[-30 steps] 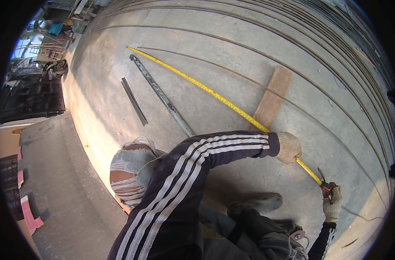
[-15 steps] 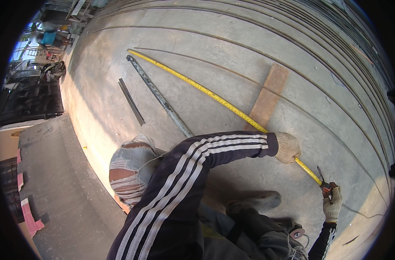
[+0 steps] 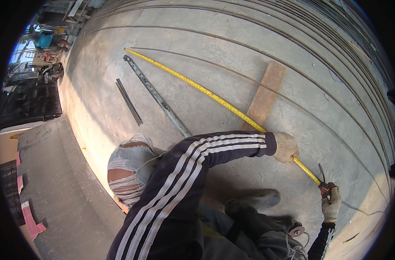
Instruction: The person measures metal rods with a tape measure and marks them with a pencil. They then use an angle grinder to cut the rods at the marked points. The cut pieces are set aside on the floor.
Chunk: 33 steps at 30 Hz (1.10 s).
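Left hand (image 3: 286, 147) grasps flat yellow tape (image 3: 207, 91); right hand (image 3: 332, 203) clasps its case (image 3: 324, 188); concrete floor (image 3: 95, 93) separates slim rods (image 3: 129, 102) from its left edge.

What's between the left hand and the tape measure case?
Head view: a stretch of yellow tape blade runs from the left hand to the case in the right hand, with concrete floor around it.

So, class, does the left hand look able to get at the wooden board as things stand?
Probably yes: the left hand is near the wooden board, whose top is mostly bare, though the yellow tape and a thin rod run across it.
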Motion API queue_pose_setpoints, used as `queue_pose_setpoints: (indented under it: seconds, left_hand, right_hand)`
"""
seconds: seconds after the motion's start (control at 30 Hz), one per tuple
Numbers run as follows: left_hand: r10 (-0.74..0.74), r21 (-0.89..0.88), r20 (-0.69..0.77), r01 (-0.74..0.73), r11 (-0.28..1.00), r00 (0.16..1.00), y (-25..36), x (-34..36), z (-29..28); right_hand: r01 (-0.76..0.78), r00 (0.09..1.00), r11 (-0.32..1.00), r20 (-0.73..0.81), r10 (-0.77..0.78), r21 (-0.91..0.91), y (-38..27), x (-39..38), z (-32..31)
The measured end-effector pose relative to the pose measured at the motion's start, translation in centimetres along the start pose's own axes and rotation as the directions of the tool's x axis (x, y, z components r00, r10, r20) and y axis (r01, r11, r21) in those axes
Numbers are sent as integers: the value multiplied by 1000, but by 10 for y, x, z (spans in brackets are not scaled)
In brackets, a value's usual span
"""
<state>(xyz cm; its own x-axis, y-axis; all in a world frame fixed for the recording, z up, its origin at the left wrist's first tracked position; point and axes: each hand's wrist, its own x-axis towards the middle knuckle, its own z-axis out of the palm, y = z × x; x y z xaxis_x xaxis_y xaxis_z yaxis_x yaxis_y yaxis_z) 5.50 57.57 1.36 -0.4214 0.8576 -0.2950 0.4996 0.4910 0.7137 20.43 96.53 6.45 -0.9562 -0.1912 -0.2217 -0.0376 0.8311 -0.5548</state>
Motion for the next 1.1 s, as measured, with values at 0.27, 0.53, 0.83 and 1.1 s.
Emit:
queue_pose_setpoints:
  seconds: [0.27, 0.53, 0.83, 1.1]
  left_hand:
    - [1, -4, -3, -1, 1000, 1000, 2, 0, -2]
    - [-169, -3, 184, 172, 985, 968, 1, 7, -14]
    - [-214, -14, 279, 227, 974, 936, 18, 36, -32]
    - [-168, -105, 335, 215, 971, 927, 27, 118, -8]
  right_hand:
    - [16, 1000, 1000, -8, -16, -10, 6, -1, 1]
    - [-80, 994, 997, -73, 81, 23, 6, -8, -1]
    - [-218, 966, 971, -164, 199, -103, 47, -37, -4]
    - [-248, 948, 959, -239, 210, -140, 88, -52, -14]
